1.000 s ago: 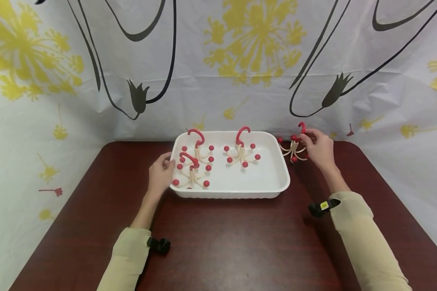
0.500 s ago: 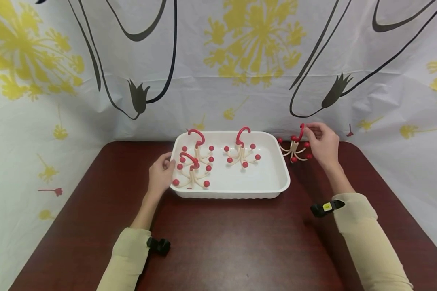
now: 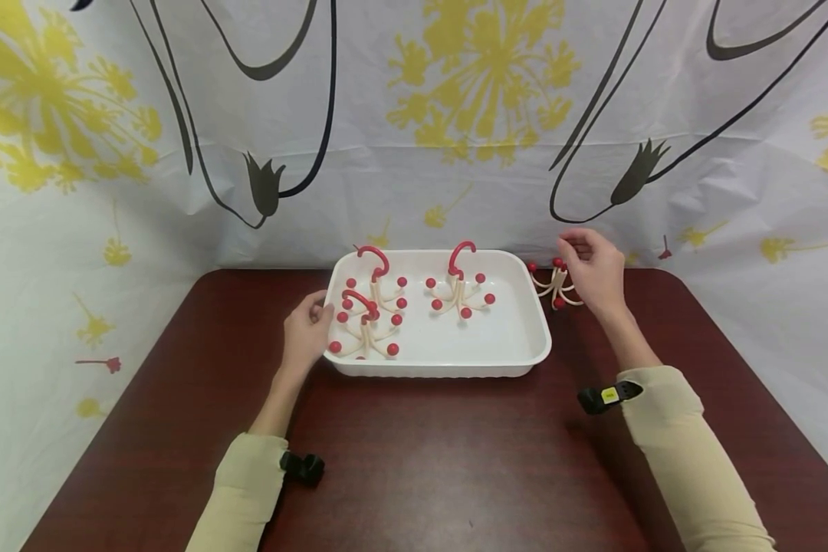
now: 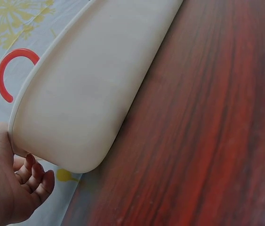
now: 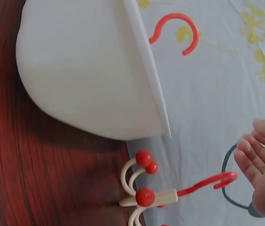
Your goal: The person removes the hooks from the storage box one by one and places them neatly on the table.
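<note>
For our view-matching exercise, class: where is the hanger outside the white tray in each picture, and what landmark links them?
Head: the hanger, right of centre, partly behind the right hand.
Left wrist: not in it.
Right wrist: bottom centre.
Shared landmark: white tray.

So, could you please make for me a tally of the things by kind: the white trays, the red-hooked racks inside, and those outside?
White tray: 1
Red-hooked racks inside it: 3
Red-hooked rack outside it: 1
Total: 5
</note>
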`<state>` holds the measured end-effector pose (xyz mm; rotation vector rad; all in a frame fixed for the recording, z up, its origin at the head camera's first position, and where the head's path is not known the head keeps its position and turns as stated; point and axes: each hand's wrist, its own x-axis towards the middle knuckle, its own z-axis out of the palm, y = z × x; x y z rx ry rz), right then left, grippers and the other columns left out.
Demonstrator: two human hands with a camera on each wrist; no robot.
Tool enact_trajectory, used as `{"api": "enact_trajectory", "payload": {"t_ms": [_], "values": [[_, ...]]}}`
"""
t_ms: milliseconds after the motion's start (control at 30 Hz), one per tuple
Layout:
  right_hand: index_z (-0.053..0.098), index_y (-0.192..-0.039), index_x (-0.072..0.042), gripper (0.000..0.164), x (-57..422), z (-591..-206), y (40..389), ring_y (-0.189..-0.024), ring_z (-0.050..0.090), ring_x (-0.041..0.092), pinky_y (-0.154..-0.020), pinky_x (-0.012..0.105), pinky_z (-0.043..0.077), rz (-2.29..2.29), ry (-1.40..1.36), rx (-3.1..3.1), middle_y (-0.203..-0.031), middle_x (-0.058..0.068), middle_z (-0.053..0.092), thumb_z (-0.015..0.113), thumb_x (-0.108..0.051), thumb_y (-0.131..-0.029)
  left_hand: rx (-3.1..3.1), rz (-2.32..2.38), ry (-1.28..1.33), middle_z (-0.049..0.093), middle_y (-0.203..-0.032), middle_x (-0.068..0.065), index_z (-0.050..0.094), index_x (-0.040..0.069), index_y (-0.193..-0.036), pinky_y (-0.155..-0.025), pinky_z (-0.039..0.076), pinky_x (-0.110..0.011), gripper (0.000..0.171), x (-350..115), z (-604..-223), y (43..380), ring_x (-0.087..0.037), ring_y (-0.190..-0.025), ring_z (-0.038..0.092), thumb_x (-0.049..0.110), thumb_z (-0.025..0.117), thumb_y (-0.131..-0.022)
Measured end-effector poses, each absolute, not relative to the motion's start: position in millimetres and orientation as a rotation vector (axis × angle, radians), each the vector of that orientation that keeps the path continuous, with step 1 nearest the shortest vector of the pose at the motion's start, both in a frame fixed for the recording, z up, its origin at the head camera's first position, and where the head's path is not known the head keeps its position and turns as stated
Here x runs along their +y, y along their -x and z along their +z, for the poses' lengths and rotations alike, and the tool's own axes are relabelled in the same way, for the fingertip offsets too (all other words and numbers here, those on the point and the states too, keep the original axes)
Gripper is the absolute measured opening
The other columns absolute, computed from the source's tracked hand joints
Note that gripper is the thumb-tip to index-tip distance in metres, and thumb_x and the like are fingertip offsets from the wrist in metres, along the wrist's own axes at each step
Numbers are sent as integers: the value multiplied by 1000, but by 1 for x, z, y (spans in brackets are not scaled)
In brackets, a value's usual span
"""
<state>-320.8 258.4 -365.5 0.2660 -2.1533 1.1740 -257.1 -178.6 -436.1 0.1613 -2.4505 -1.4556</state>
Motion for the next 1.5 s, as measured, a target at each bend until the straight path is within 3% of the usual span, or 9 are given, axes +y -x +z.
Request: {"api": "enact_trajectory", "payload": {"t_ms": [467,833,1333,1500], "values": [[72,-109,2,19,220,-369,317,-81,58,-5,-75,11,45,1167,-383,-2231,-99,15,72,70,-13,-96,-2440,-1453,-170,57,-92,-13,59,4,-138,-70,47,-30,38,-178,-438,258,-25,-83,55,21,57,-104],[71,-112,-1,23,191,-372,315,-90,65,22,-80,14,46,1193,-448,-2295,-103,13,71,70,-18,-97,-2434,-1450,-167,58,-91,-13,60,4,-138,-67,47,-28,38,-179,-437,257,-25,-80,55,21,57,-104],[71,-112,-1,24,156,-381,314,-87,66,21,-78,21,48,1309,-536,-2347,-101,12,71,72,-19,-96,-2426,-1440,-181,58,-90,-13,61,3,-136,-65,46,-25,37,-178,-438,257,-24,-80,56,19,58,-103],[72,-109,-3,21,148,-381,314,-86,65,20,-78,28,49,1269,-554,-2408,-99,9,72,73,-19,-95,-2425,-1442,-179,57,-90,-13,61,3,-136,-67,46,-28,37,-178,-437,257,-24,-79,55,20,57,-103]]}}
